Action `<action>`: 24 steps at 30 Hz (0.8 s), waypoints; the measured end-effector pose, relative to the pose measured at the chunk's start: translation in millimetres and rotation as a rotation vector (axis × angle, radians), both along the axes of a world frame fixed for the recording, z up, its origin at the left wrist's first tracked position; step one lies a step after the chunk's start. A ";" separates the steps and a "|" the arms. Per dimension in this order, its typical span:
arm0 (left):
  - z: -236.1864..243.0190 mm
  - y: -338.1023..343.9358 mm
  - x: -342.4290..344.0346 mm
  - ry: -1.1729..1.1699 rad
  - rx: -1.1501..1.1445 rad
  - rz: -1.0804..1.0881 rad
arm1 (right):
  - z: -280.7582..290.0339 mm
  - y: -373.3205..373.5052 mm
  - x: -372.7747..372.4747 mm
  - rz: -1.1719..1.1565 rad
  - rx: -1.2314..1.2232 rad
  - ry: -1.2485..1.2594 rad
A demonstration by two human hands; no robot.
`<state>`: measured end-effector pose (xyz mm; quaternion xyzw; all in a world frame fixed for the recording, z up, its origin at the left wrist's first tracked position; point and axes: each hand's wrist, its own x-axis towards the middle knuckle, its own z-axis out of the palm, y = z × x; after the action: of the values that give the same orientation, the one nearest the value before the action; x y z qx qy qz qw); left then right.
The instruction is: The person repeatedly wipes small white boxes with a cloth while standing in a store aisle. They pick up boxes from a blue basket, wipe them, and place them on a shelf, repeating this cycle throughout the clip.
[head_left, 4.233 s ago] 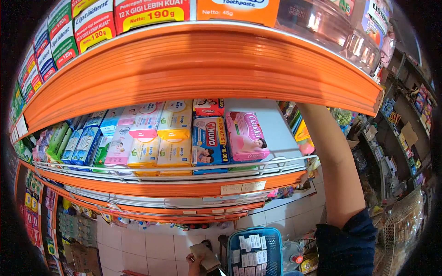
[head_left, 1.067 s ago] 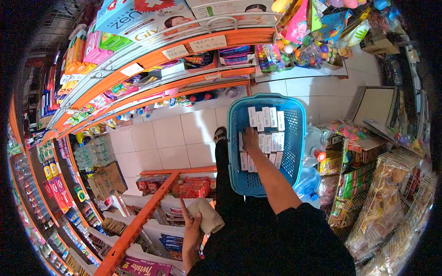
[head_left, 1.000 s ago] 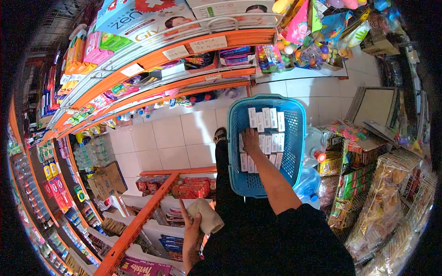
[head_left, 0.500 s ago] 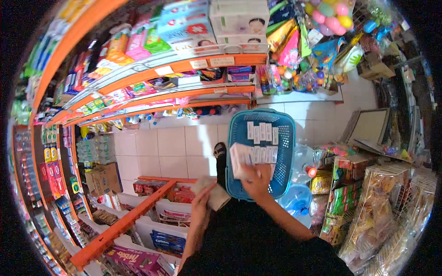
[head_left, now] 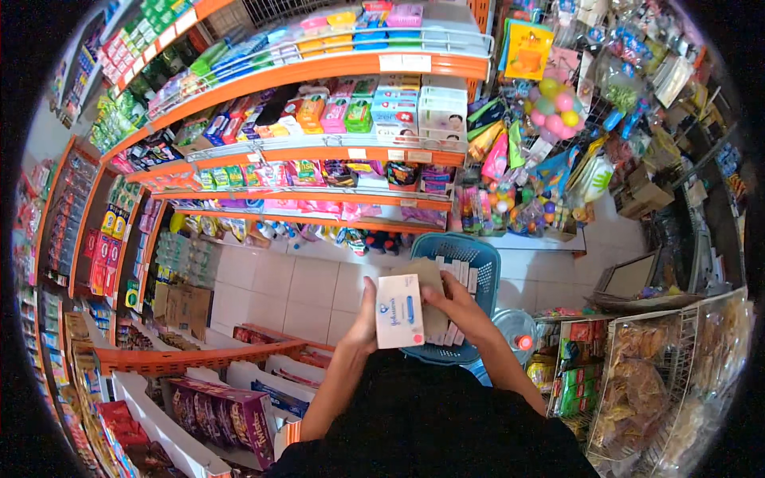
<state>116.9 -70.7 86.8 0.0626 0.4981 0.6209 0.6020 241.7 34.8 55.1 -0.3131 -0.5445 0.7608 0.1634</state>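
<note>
My left hand [head_left: 362, 323] is closed round the left side of a pale pink and white soap box [head_left: 400, 312] with blue print, its large face turned up toward me. Against the right side of that box my right hand [head_left: 466, 309] grips a folded beige cloth [head_left: 436, 328], part of which shows behind the box. Just beyond both hands stands a teal plastic basket [head_left: 492, 271]. In it lie several small white boxes [head_left: 458, 269] in rows, partly covered by my hands and the cloth.
Orange-edged shelves [head_left: 398, 65] with packaged goods run across the far side. At the lower left is a low rack with a purple carton [head_left: 219, 414]. A large clear water bottle [head_left: 510, 327] stands right of the basket, near a wire rack [head_left: 637, 374] of bagged snacks.
The soap box has moved left from over the basket, from my right hand into my left. The cloth has passed from my left hand to my right. The view has tilted up.
</note>
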 end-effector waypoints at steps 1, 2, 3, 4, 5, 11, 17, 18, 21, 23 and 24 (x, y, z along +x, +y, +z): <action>9.2 0.9 4.3 0.035 0.009 -0.014 | 4.9 3.8 3.3 0.015 0.032 0.010; 0.8 -1.8 -2.3 0.112 0.123 -0.109 | 10.8 8.4 7.8 0.029 0.065 0.019; 4.2 -2.4 0.3 0.080 0.116 -0.098 | 14.8 10.7 11.5 0.040 0.095 0.027; 9.0 -2.5 2.9 0.048 0.109 -0.088 | 24.6 8.0 15.7 -0.078 0.063 0.084; 15.2 -1.8 5.4 0.015 0.103 -0.079 | 26.3 12.2 17.5 -0.177 0.095 0.143; 25.2 8.0 24.7 0.120 0.242 -0.078 | 49.9 5.0 20.1 -0.315 0.715 0.175; 34.9 11.3 18.3 -0.051 0.386 -0.118 | 63.1 13.3 42.8 -0.076 0.145 0.233; 35.9 13.4 21.0 -0.044 0.347 -0.100 | 61.6 9.2 42.8 -0.043 -0.029 0.243; 41.7 20.4 27.1 -0.018 0.257 -0.095 | 62.1 7.7 48.1 0.053 -0.281 0.262; 51.5 19.5 26.7 0.004 0.231 -0.161 | 59.1 11.9 47.2 0.086 -0.140 0.269; 51.9 18.4 24.7 0.065 0.206 -0.192 | 55.7 15.8 47.9 -0.033 -0.083 0.329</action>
<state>141.5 -52.3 138.7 0.1914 0.4430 0.6058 0.6325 289.5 50.7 110.8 -0.1999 -0.4733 0.8207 0.2499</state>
